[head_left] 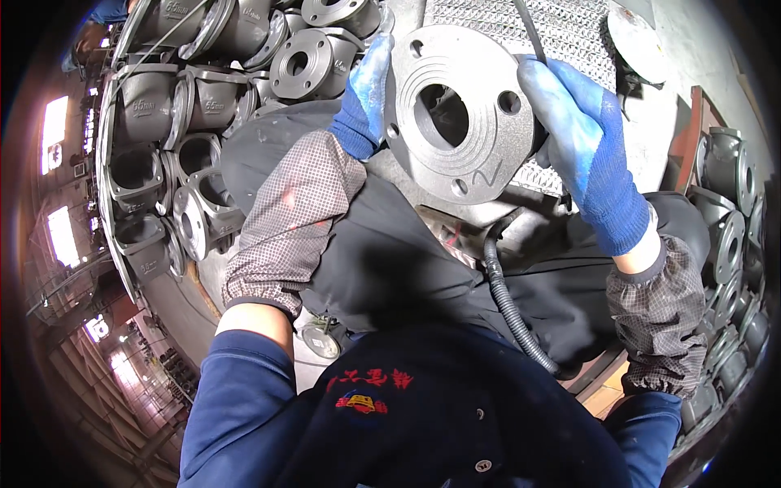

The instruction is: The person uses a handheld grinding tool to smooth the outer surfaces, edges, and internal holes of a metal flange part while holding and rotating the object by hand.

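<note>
A grey cast-metal valve body (511,154) faces me with its round flange, which has a wide center bore, bolt holes and a hand-drawn mark near its lower edge. My left hand (368,98), in a blue and white work glove, is pressed to the flange's left edge. On the opposite side my right hand (579,138), gloved alike, wraps around the rim, its fingers partly hidden behind the casting. Both hands hold the piece up between them, over my knees. A thin black cable (529,26) runs down behind its upper right edge.
Several similar castings (146,106) are stacked at the left, and more castings (726,236) at the right. Behind the held piece lies a patterned metal surface (480,15). A ribbed black hose (503,297) curves over my lap. A pale round disc (636,42) sits at the far right.
</note>
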Action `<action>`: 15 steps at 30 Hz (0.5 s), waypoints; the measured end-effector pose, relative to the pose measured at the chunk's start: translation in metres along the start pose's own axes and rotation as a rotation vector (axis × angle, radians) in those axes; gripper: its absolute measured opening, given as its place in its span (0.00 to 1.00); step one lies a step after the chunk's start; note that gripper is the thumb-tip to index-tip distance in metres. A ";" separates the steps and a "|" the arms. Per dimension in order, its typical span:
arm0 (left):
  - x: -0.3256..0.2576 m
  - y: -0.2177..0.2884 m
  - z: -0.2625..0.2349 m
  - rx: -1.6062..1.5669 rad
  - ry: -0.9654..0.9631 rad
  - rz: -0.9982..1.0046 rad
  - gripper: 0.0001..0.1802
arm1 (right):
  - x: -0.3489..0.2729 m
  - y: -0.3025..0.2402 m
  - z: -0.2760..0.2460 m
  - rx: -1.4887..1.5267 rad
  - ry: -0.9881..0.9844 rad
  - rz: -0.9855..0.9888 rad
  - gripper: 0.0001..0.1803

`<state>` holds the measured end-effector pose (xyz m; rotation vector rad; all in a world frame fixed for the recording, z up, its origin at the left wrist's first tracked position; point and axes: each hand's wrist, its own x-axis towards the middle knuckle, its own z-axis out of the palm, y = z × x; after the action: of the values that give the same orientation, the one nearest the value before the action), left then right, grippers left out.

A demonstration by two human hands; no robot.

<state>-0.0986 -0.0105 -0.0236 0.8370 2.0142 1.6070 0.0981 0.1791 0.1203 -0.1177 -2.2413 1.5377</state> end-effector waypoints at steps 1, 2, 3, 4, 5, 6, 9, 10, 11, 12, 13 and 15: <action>0.000 -0.005 -0.002 0.048 -0.008 0.042 0.27 | -0.001 0.000 0.001 -0.020 0.000 -0.020 0.10; 0.000 -0.009 -0.006 0.098 -0.012 0.083 0.27 | -0.002 -0.002 0.001 -0.021 -0.015 0.004 0.09; -0.001 -0.013 -0.010 0.149 -0.013 0.123 0.27 | -0.004 0.000 0.000 -0.031 -0.030 0.004 0.10; -0.003 -0.011 -0.010 0.365 0.004 0.300 0.27 | -0.007 0.001 -0.003 -0.047 -0.043 0.004 0.10; -0.004 -0.008 -0.009 0.582 0.023 0.477 0.27 | -0.010 0.001 -0.006 -0.060 -0.055 0.005 0.10; -0.002 -0.006 -0.003 0.432 0.021 0.342 0.26 | -0.014 0.005 -0.007 -0.183 -0.051 -0.066 0.11; -0.005 0.015 0.016 0.263 -0.017 0.246 0.23 | -0.027 0.004 -0.021 -0.457 -0.119 -0.182 0.14; -0.009 0.040 0.022 0.202 -0.037 0.297 0.21 | -0.034 -0.001 -0.024 -0.317 -0.083 0.044 0.15; -0.015 0.048 0.026 0.202 -0.030 0.299 0.21 | -0.038 -0.006 -0.024 -0.170 -0.048 0.261 0.15; -0.019 0.053 0.029 0.168 0.056 0.301 0.20 | -0.041 -0.003 -0.026 -0.224 -0.021 0.291 0.16; -0.019 0.062 0.036 0.128 0.072 0.332 0.20 | -0.045 -0.002 -0.029 -0.241 -0.018 0.291 0.16; -0.014 0.074 0.062 0.020 0.039 0.384 0.21 | -0.060 0.008 -0.040 -0.158 0.179 0.506 0.16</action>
<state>-0.0334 0.0349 0.0332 1.2709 1.9852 1.8158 0.1665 0.1997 0.1076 -0.8916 -2.2897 1.5011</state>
